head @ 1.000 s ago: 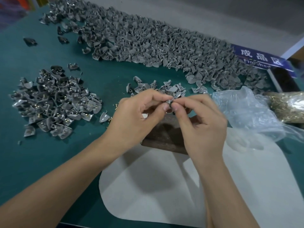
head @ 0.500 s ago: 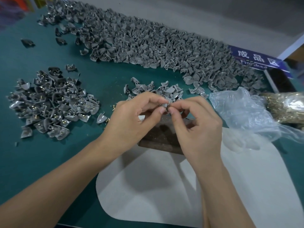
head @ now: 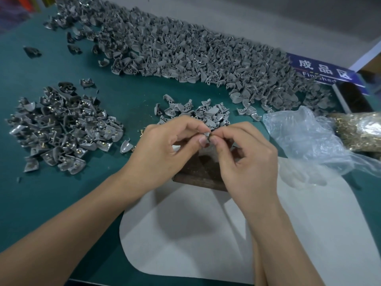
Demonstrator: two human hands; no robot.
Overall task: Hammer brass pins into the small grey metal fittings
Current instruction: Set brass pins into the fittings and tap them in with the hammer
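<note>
A single small grey metal fitting [head: 206,134] is pinched at frame centre between the fingertips of the left hand [head: 165,149] and the right hand [head: 245,162], both clamped on it above a dark wooden block [head: 198,174]. Whether a brass pin is already seated in it cannot be told. By my reading the work is early. At nine o'clock lies a modest heap of grey fittings with brass pins showing [head: 61,129]; from eleven to two o'clock stretches a far larger bank of bare grey fittings [head: 185,54], with a little cluster [head: 193,112] just beyond the hands. No hammer is in view. At three o'clock sits a crumpled clear plastic bag [head: 305,137] and a bagful of brass pins [head: 360,131], near the right hand's path.
</note>
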